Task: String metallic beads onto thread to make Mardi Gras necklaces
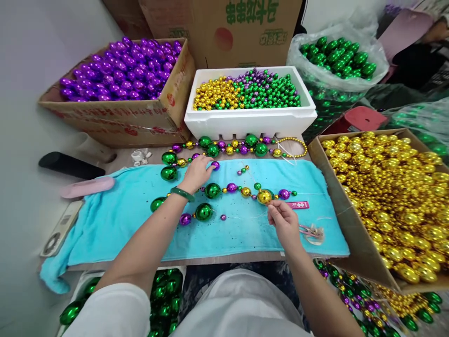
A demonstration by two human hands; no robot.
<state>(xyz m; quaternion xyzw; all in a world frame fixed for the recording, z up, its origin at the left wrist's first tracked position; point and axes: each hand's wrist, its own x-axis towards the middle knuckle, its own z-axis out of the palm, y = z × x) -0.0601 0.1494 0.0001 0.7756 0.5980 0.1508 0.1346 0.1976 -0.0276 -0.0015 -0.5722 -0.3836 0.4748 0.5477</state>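
Observation:
My left hand (199, 172), with a green bangle (182, 194) at its wrist, reaches over the turquoise towel (129, 234). Its fingertips close on a purple bead (215, 165). Between the thumb and fingers of my right hand (283, 219) is a large gold bead (264, 196). Behind that gold bead, a strand of green, purple and gold beads (232, 187) runs across the towel. Nearer to me lie a large green bead (204, 212) and a small purple bead (223, 217) with thin clear thread. Small beads (243, 170) hang on another thread end.
A finished-looking strand (229, 150) lies along the towel's back edge. Behind it stand a white foam box (249, 119) of small beads and a carton (129, 119) of purple beads. At right is a carton (354, 234) of gold beads. Scissors (305, 229) and a pink label (298, 205) lie on the towel.

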